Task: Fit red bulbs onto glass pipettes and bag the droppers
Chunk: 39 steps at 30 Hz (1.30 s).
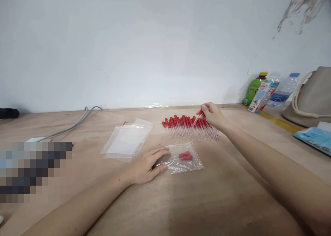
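Note:
My right hand (pixel 210 114) pinches one dropper (pixel 197 119) by its red bulb, its clear stem slanting down to the left. Below it lies a row of several droppers (pixel 190 127), red bulbs toward the wall and clear stems toward me. A clear zip bag (pixel 174 165) lies flat in front of the row, a few red-bulbed droppers (pixel 186 156) inside. My left hand (pixel 148 163) rests on the bag's left end, thumb and fingers apart. A stack of clear zip bags (pixel 126 141) lies left of the row, beyond my left hand.
A grey cable (pixel 77 123) crosses the wooden table (pixel 144 208) at the left, near a blurred-out area. At the right stand a green bottle (pixel 253 89), a carton (pixel 262 98), a water bottle (pixel 283 91) and a beige bag (pixel 314 94). A blue packet (pixel 314 139) lies in front.

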Available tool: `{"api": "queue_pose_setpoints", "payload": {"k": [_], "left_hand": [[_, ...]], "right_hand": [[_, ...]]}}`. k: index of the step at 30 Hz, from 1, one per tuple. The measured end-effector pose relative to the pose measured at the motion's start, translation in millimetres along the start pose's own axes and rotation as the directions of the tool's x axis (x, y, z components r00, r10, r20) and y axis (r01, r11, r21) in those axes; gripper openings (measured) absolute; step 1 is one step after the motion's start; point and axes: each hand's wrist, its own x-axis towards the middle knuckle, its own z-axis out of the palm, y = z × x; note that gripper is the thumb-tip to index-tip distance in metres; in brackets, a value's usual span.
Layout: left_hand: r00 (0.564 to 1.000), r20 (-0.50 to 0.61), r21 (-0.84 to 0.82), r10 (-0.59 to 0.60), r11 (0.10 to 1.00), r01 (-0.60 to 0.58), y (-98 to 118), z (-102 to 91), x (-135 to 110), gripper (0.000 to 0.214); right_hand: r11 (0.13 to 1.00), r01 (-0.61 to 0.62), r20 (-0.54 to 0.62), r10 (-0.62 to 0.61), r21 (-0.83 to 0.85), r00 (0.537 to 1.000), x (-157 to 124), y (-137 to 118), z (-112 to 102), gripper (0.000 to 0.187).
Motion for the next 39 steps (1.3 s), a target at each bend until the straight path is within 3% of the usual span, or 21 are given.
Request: {"api": "queue_pose_setpoints", "payload": {"k": [2,4,7,10,14,18,21,25,28,30,34,39], "left_hand": [[1.0,0.0,-0.003,-0.01,1.0,0.01,0.7,-0.4,-0.2,0.041],[1.0,0.004,-0.005,-0.021,1.0,0.021,1.5,-0.8,-0.4,0.042],[0.999,0.014,-0.002,-0.036,0.999,0.036,1.9,-1.2,-0.6,0.044],[0.999,0.019,0.004,-0.042,0.999,0.042,1.6,-1.4,-0.6,0.044],[0.999,0.018,0.007,-0.037,0.999,0.037,2.0,-2.0,0.0,0.045],[0.999,0.016,0.005,-0.036,0.999,0.036,2.9,-2.4,0.0,0.044],[0.999,0.008,0.006,-0.038,0.999,0.037,3.0,-2.0,-0.3,0.044],[0.999,0.006,0.007,-0.038,0.999,0.038,3.1,-2.0,0.2,0.044],[0.999,0.012,0.006,-0.039,0.999,0.039,3.3,-2.4,0.8,0.044],[0.999,0.013,0.005,-0.038,0.999,0.038,3.4,-2.4,0.8,0.044],[0.999,0.009,-0.002,-0.033,0.999,0.033,3.5,-2.4,0.6,0.044],[0.999,0.012,-0.015,-0.036,0.999,0.036,4.6,-2.9,0.4,0.045]], "right_hand": [[0.965,0.013,-0.093,0.012,0.261,0.996,-22.7,4.5,-9.5,0.025],[0.91,-0.042,-0.121,0.1,0.412,0.988,-46.5,11.3,-14.1,0.029],[0.783,-0.197,-0.066,0.29,0.591,0.955,-74.6,20.3,-12.3,0.027],[0.677,-0.295,0.004,0.396,0.674,0.918,-89.4,23.2,-5.2,0.021],[0.618,-0.311,0.025,0.426,0.722,0.904,-94.5,20.9,-0.8,0.016],[0.651,-0.244,-0.07,0.417,0.719,0.906,-92.6,21.8,-6.8,0.016],[0.652,-0.255,-0.068,0.427,0.714,0.902,-93.2,24.1,-8.7,0.017],[0.561,-0.345,0.065,0.458,0.753,0.887,-101.4,17.3,0.5,0.019],[0.497,-0.403,0.198,0.415,0.768,0.888,-110.6,6.4,9.6,0.019],[0.501,-0.423,0.256,0.368,0.755,0.894,-116.0,1.4,13.0,0.021],[0.523,-0.408,0.26,0.334,0.749,0.906,-122.2,0.3,13.1,0.029],[0.513,-0.46,0.333,0.324,0.725,0.886,-122.3,2.6,9.6,0.03]]}}
